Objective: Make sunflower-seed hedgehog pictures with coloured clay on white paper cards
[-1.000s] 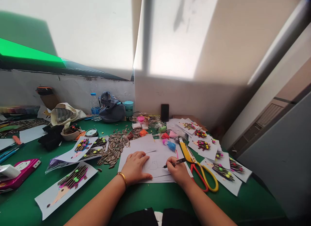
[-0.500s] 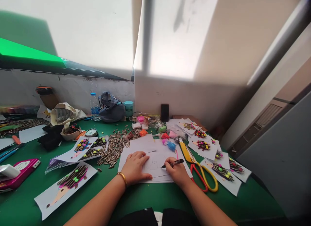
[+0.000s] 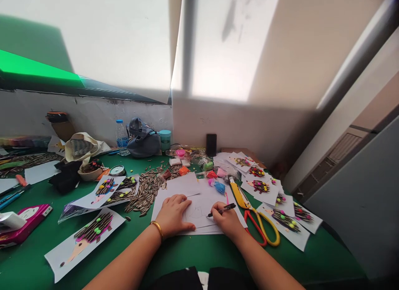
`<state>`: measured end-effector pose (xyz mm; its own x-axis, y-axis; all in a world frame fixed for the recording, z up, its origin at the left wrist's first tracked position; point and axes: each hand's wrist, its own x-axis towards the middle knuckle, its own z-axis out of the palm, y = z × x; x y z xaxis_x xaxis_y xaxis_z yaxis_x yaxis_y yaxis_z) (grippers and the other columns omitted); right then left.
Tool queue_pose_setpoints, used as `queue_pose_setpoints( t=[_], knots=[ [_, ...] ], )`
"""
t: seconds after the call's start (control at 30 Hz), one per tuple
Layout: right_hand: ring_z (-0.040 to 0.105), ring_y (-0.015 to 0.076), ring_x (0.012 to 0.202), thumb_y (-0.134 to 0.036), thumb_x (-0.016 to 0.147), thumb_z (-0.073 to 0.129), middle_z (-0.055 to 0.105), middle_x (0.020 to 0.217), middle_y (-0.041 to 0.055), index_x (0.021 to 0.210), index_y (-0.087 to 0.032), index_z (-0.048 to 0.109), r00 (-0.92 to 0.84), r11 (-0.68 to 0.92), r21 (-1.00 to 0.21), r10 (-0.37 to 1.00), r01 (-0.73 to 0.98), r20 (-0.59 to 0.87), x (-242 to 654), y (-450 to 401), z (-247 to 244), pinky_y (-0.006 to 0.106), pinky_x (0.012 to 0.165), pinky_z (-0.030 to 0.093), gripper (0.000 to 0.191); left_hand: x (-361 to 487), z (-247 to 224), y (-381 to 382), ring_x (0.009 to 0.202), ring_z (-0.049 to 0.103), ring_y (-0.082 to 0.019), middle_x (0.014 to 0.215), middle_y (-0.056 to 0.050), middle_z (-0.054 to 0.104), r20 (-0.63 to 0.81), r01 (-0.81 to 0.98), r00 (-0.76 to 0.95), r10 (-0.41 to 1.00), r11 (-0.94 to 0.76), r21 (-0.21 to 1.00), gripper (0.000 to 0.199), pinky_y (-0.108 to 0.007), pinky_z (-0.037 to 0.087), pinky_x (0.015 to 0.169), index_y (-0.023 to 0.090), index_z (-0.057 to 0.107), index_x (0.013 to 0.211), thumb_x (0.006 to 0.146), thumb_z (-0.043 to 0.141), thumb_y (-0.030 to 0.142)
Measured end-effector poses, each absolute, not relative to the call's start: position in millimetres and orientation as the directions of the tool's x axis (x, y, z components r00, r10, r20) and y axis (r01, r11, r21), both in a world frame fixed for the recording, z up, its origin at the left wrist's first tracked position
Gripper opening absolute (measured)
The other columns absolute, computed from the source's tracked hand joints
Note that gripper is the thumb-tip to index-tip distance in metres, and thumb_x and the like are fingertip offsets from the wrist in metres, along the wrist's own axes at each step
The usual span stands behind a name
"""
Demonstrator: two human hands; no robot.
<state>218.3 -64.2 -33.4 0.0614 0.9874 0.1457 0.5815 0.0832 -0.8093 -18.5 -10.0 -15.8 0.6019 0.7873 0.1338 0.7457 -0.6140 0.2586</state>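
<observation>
White paper sheets (image 3: 204, 229) lie stacked on the green table in front of me, with a faint line drawing between my hands. My left hand (image 3: 173, 214) rests flat on the paper's left side, fingers stretched out, a gold bangle at the wrist. In my right hand (image 3: 227, 218) is a black pen (image 3: 230, 207), pinched at a slant with its tip at the drawing's right side. Just right of that hand are scissors (image 3: 261, 223) with red and yellow handles and a yellow utility knife (image 3: 238, 193). A heap of striped sunflower seeds (image 3: 146, 190) lies beyond my left hand.
Hedgehog cards decorated with seeds (image 3: 84, 244) lie at left, and several more hedgehog cards (image 3: 262, 187) at right. Bagged coloured clay (image 3: 218, 186) sits behind the paper. Along the wall stand a grey-blue bag (image 3: 143, 140), a water bottle (image 3: 121, 138) and a teal cup (image 3: 165, 140).
The pen tip has shifted very slightly left and down on the paper. My left hand and the things around have stayed in place.
</observation>
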Motion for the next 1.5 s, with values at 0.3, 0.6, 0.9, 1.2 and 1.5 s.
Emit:
queue_pose_setpoints(
  t=[0.3, 0.6, 0.9, 1.2, 1.5],
  knots=[
    [0.058, 0.0173, 0.067, -0.030, 0.080, 0.046, 0.065, 0.068, -0.0005, 0.071, -0.022, 0.062, 0.076, 0.047, -0.811, 0.991, 0.583, 0.113, 219.1, -63.3, -34.7, 0.026, 0.062, 0.040, 0.020, -18.8, -17.5, -9.5, 0.126, 0.047, -0.034, 0.134, -0.010, 0.056, 0.137, 0.742, 0.604, 0.785, -0.616, 0.264, 0.084, -0.051, 0.033, 0.105, 0.029, 0.059, 0.128, 0.057, 0.075, 0.072],
    [0.060, 0.0181, 0.069, -0.030, 0.079, 0.046, 0.065, 0.070, -0.0002, 0.069, -0.022, 0.061, 0.091, 0.045, -0.813, 0.989, 0.580, 0.120, 219.4, -64.0, -33.2, 0.026, 0.063, 0.040, 0.020, -18.6, -18.1, -9.2, 0.126, 0.046, -0.035, 0.134, -0.010, 0.056, 0.135, 0.744, 0.602, 0.787, -0.614, 0.266, 0.084, -0.051, 0.033, 0.105, 0.029, 0.059, 0.128, 0.057, 0.075, 0.071],
    [0.061, 0.0187, 0.072, -0.031, 0.082, 0.044, 0.065, 0.071, -0.0002, 0.072, -0.022, 0.060, 0.117, 0.054, -0.828, 0.983, 0.558, 0.142, 221.0, -63.2, -32.9, 0.027, 0.066, 0.042, 0.021, -18.7, -16.5, -9.1, 0.126, 0.046, -0.035, 0.134, -0.011, 0.056, 0.129, 0.745, 0.603, 0.787, -0.613, 0.264, 0.084, -0.051, 0.033, 0.105, 0.029, 0.059, 0.128, 0.058, 0.075, 0.071],
    [0.060, 0.0186, 0.071, -0.032, 0.083, 0.045, 0.066, 0.071, -0.0003, 0.073, -0.023, 0.060, 0.108, 0.058, -0.812, 0.983, 0.581, 0.147, 220.9, -63.0, -34.4, 0.027, 0.063, 0.041, 0.020, -17.6, -15.3, -9.8, 0.127, 0.046, -0.036, 0.135, -0.011, 0.055, 0.107, 0.754, 0.592, 0.799, -0.596, 0.275, 0.084, -0.050, 0.032, 0.106, 0.030, 0.059, 0.129, 0.057, 0.075, 0.071],
    [0.059, 0.0184, 0.068, -0.029, 0.078, 0.045, 0.065, 0.068, -0.0006, 0.069, -0.022, 0.060, 0.116, 0.052, -0.835, 0.984, 0.548, 0.137, 221.3, -64.3, -32.3, 0.027, 0.063, 0.041, 0.019, -18.7, -16.8, -8.6, 0.126, 0.047, -0.035, 0.134, -0.011, 0.056, 0.127, 0.748, 0.601, 0.789, -0.611, 0.259, 0.085, -0.051, 0.033, 0.106, 0.029, 0.059, 0.129, 0.057, 0.074, 0.073]
  ],
)
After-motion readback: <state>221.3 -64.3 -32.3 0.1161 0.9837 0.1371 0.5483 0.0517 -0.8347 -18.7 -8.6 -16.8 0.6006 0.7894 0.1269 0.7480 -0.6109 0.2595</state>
